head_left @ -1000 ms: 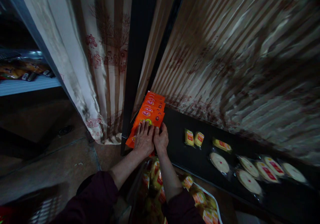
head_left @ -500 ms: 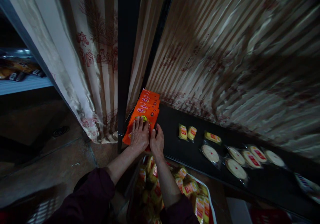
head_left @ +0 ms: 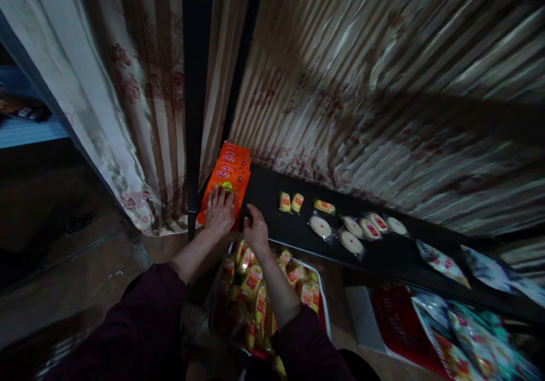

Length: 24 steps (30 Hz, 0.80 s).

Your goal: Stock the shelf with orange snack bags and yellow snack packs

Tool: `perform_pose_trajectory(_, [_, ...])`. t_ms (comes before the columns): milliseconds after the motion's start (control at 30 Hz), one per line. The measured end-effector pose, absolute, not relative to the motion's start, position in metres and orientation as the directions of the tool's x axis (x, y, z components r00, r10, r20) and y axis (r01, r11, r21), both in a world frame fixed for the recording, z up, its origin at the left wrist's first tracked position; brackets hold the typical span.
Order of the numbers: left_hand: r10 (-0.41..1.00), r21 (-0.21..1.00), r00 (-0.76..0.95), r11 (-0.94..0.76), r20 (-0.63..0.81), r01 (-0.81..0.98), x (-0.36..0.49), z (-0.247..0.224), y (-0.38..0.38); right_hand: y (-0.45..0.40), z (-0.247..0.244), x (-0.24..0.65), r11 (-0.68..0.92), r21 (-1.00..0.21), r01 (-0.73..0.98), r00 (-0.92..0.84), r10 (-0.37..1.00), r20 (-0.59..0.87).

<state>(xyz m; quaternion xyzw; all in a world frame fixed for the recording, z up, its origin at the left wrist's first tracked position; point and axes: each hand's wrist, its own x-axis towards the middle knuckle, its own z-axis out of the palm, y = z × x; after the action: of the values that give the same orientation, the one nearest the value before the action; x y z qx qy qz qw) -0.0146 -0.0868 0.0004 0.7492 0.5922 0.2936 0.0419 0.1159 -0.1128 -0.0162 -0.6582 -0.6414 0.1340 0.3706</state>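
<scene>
Dark purple sleeves (head_left: 145,307) leave forearms (head_left: 193,259) and hands (head_left: 219,216) bare.

A single head-worn view looks forward and steeply down from fairly near, with the left hand (head_left: 220,213) and right hand (head_left: 256,231) below centre, black shelf (head_left: 279,226) aslant, curtain (head_left: 361,114) above, floor (head_left: 100,276) lower left.

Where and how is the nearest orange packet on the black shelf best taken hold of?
Probably by its uncovered right edge, from the right, where the right hand is. The orange packet lies flat, overlapping those behind; the left hand covers its near part, and the black post stands close on its left.
</scene>
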Motion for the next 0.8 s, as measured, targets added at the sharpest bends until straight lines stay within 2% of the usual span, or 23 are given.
perform_pose_trajectory(133, [0.922, 0.432, 0.072, -0.246, 0.381, 0.868, -0.017, 0.008, -0.105, -0.124, -0.013, 0.114, 0.159, -0.627, 0.763, 0.044, 0.954, 0.296])
perform_pose_trajectory(333, [0.902, 0.511, 0.065, -0.299, 0.426, 0.806, -0.013, 0.000, -0.154, -0.142, -0.011, 0.108, 0.129, -0.635, 0.761, 0.083, 0.953, 0.293])
perform_pose_trajectory(500, [0.872, 0.568, 0.257, -0.470, 0.416, 0.676, 0.003, -0.031, -0.215, -0.179, -0.011, 0.113, 0.131, -0.668, 0.733, 0.098, 0.951, 0.293])
perform_pose_trajectory(700, [0.856, 0.537, 0.408, -0.517, 0.316, 0.667, 0.018, -0.049, -0.275, -0.255, -0.026, 0.142, 0.052, -0.666, 0.745, 0.166, 0.951, 0.260])
perform_pose_trajectory(800, [0.882, 0.512, 0.410, -0.469, 0.232, 0.720, 0.025, -0.052, -0.291, -0.290, -0.037, 0.158, 0.015, -0.640, 0.768, 0.216, 0.935, 0.282])
